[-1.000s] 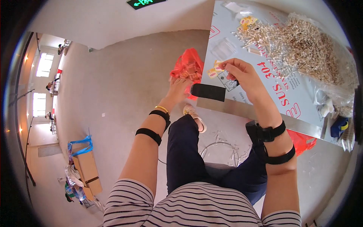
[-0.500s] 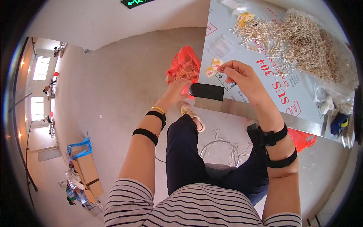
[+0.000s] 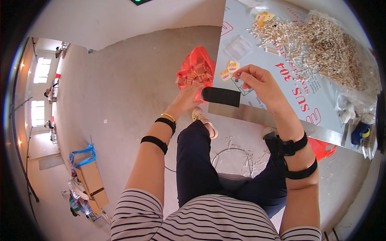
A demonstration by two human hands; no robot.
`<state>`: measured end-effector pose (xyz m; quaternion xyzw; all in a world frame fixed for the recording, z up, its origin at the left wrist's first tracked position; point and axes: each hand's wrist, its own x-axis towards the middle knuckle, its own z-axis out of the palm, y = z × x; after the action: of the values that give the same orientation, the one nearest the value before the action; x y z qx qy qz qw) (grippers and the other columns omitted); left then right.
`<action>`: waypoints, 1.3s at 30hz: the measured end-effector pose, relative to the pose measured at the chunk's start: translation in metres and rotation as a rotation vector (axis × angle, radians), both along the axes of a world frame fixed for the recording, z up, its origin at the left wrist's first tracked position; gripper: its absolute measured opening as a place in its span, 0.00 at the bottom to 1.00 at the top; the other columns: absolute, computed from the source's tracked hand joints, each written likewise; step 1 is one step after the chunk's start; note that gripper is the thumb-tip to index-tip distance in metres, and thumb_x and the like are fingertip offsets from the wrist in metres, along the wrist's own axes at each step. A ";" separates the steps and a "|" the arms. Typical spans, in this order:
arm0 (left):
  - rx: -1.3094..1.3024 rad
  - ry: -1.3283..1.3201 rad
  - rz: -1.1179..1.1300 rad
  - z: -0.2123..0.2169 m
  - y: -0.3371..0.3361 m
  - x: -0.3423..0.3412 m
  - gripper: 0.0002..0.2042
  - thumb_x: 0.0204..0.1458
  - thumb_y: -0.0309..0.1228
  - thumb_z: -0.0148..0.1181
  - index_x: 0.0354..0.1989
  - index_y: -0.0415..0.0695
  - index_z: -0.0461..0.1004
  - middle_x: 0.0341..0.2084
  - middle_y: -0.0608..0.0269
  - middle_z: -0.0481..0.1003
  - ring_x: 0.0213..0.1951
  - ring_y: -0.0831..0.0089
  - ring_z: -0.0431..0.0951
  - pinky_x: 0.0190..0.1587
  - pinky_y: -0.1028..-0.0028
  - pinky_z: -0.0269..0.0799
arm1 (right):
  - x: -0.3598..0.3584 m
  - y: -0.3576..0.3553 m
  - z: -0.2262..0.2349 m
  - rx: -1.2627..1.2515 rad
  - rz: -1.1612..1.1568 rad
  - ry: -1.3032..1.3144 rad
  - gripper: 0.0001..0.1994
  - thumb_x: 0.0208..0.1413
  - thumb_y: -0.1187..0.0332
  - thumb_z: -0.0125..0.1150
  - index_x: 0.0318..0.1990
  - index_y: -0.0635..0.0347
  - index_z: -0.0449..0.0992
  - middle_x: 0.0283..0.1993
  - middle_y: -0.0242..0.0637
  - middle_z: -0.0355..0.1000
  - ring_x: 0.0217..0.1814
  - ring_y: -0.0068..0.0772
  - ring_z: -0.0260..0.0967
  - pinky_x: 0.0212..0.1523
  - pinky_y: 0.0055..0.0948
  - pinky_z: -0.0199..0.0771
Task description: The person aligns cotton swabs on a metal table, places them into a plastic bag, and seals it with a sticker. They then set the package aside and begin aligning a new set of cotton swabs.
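Observation:
My right hand (image 3: 259, 86) is over the near left corner of the table, thumb and forefinger pinched together. Whatever is between those fingertips is too small to make out. Just past them, small yellow-and-white cards (image 3: 229, 71) lie on the table. My left hand (image 3: 187, 98) is stretched beyond the table's left edge, close to a red plastic bag (image 3: 196, 66) full of small reddish packs. A black rectangular strip (image 3: 222, 97) runs from its fingertips toward the table and hides them, so I cannot tell what that hand holds.
A large heap of cotton swabs (image 3: 329, 48) spills from a clear bag on the film-covered table (image 3: 265, 76). Near it are a clear plastic box (image 3: 238, 48) and more yellow cards (image 3: 263, 18). Swabs litter the floor below. A cardboard box (image 3: 92, 180) stands at the left.
The view has shifted slightly, so the table and far wall sit a little differently. Both hands keep nearly the same pose; the right pinch stays closed.

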<state>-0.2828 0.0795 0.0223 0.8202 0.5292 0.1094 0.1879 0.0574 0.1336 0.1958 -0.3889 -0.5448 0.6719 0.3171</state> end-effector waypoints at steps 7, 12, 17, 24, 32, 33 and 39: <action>0.043 -0.002 -0.022 0.008 0.000 0.001 0.37 0.46 0.34 0.75 0.67 0.46 0.67 0.60 0.50 0.74 0.63 0.50 0.73 0.65 0.56 0.69 | 0.000 0.000 0.000 -0.005 0.020 -0.006 0.13 0.71 0.65 0.55 0.51 0.63 0.81 0.47 0.29 0.80 0.43 0.16 0.69 0.49 0.22 0.73; 0.024 -0.068 -0.058 0.023 0.004 0.009 0.36 0.44 0.33 0.76 0.65 0.46 0.68 0.57 0.52 0.75 0.60 0.50 0.74 0.62 0.56 0.70 | -0.002 0.001 -0.004 0.000 -0.015 0.012 0.12 0.70 0.66 0.58 0.48 0.65 0.82 0.43 0.30 0.80 0.44 0.19 0.73 0.47 0.24 0.75; -0.005 -0.030 -0.107 0.040 0.013 0.020 0.37 0.44 0.34 0.77 0.65 0.47 0.68 0.57 0.52 0.75 0.60 0.50 0.75 0.63 0.56 0.68 | -0.002 0.001 -0.004 0.001 -0.020 0.020 0.12 0.69 0.66 0.58 0.47 0.65 0.82 0.43 0.31 0.80 0.45 0.18 0.73 0.47 0.24 0.75; 0.001 0.027 -0.186 0.049 0.018 0.040 0.37 0.42 0.35 0.78 0.64 0.47 0.69 0.58 0.58 0.73 0.62 0.54 0.72 0.65 0.56 0.65 | -0.001 0.001 -0.005 0.004 -0.009 0.021 0.12 0.69 0.65 0.59 0.46 0.65 0.82 0.45 0.31 0.80 0.45 0.19 0.73 0.48 0.25 0.75; 0.003 0.061 -0.141 0.041 0.017 0.044 0.38 0.40 0.38 0.80 0.64 0.53 0.72 0.65 0.60 0.65 0.68 0.52 0.63 0.71 0.52 0.56 | 0.001 0.000 -0.003 -0.009 -0.044 0.032 0.11 0.68 0.65 0.60 0.46 0.65 0.82 0.44 0.31 0.80 0.43 0.19 0.73 0.46 0.25 0.76; 0.022 0.058 -0.124 0.039 0.017 0.046 0.39 0.40 0.40 0.80 0.64 0.54 0.72 0.65 0.60 0.65 0.69 0.52 0.62 0.72 0.50 0.54 | 0.003 0.001 -0.003 0.003 -0.021 0.018 0.12 0.69 0.65 0.58 0.49 0.65 0.81 0.45 0.30 0.80 0.42 0.17 0.71 0.47 0.23 0.74; 0.076 0.048 -0.037 0.028 0.012 0.051 0.41 0.41 0.45 0.79 0.67 0.53 0.70 0.70 0.59 0.63 0.72 0.51 0.59 0.75 0.47 0.46 | 0.007 0.008 -0.013 0.057 0.000 -0.074 0.12 0.70 0.66 0.59 0.50 0.66 0.81 0.45 0.32 0.80 0.44 0.17 0.72 0.46 0.24 0.76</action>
<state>-0.2322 0.0913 0.0498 0.8387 0.5138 0.1064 0.1460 0.0641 0.1417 0.1828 -0.4044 -0.5750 0.6412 0.3078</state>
